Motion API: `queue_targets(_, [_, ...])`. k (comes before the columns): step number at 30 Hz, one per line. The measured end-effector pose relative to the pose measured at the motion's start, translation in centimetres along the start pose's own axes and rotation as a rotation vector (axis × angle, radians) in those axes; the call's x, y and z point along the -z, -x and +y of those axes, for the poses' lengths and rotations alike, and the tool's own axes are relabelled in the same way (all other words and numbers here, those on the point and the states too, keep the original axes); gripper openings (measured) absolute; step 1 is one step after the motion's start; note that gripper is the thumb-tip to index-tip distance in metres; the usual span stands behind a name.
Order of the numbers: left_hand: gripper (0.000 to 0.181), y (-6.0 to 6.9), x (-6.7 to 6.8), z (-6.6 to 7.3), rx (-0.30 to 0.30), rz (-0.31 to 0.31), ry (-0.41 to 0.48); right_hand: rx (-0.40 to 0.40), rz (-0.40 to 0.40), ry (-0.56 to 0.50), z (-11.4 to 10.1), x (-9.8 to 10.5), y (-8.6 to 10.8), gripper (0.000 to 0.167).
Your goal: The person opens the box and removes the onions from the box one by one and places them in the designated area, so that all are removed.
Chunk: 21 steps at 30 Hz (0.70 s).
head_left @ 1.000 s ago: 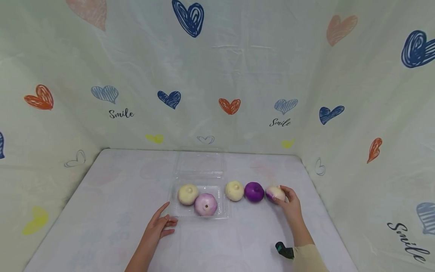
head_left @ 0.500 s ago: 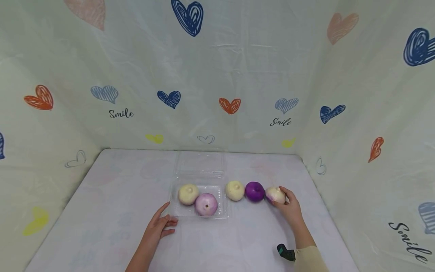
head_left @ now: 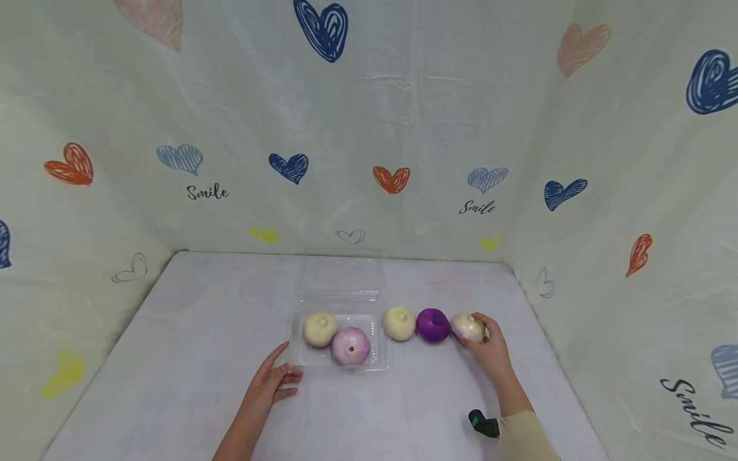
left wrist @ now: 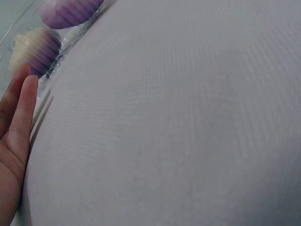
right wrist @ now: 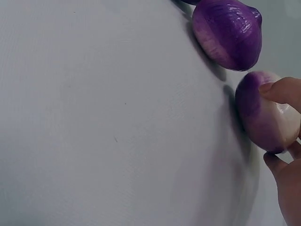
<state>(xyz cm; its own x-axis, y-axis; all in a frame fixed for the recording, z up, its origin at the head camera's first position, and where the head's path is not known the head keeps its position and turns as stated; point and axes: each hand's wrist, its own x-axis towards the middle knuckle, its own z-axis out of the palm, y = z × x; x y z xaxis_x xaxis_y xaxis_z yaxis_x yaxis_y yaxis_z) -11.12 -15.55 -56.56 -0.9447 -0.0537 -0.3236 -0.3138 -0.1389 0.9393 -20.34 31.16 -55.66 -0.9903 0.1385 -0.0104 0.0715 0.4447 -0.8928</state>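
Observation:
In the head view my right hand [head_left: 489, 346] grips a white-and-purple onion [head_left: 466, 328] at the right end of a short row. The right wrist view shows my thumb and fingers about this onion [right wrist: 263, 115], low over the white surface. Beside it lie a deep purple onion [head_left: 432, 325] and a cream onion [head_left: 399, 323]. A clear plastic clamshell box [head_left: 375, 365] has its lid [head_left: 340, 274] folded back; inside sit another cream onion [head_left: 320, 329] and a pale purple onion [head_left: 350, 346]. My left hand [head_left: 270, 383], fingers extended, rests at the box's front left corner.
A white cloth-covered table [head_left: 357, 422] bears everything. Hanging sheets with printed hearts [head_left: 391, 180] enclose its back and sides. A small black device [head_left: 483, 424] sits at my right sleeve [head_left: 523, 436].
The onion in my right hand has turned, so less of its purple side faces the head camera. My left hand and the other onions stay in place.

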Motion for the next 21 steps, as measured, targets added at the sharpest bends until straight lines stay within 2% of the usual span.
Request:
queue_targets(9, [0.050,-0.1,0.0,0.0,-0.004,-0.003,0.001,0.095,-0.056,0.069,0.0,0.5,-0.4,0.063])
queue_targets(16, [0.049,0.0,0.0,0.0,-0.004,0.001,-0.002,0.090,-0.070,0.109,-0.4,0.7,-0.5,0.066])
queue_targets(21, [0.050,0.0,0.0,0.0,-0.008,0.000,0.002,0.099,-0.046,0.141,-1.5,0.9,-0.1,0.067])
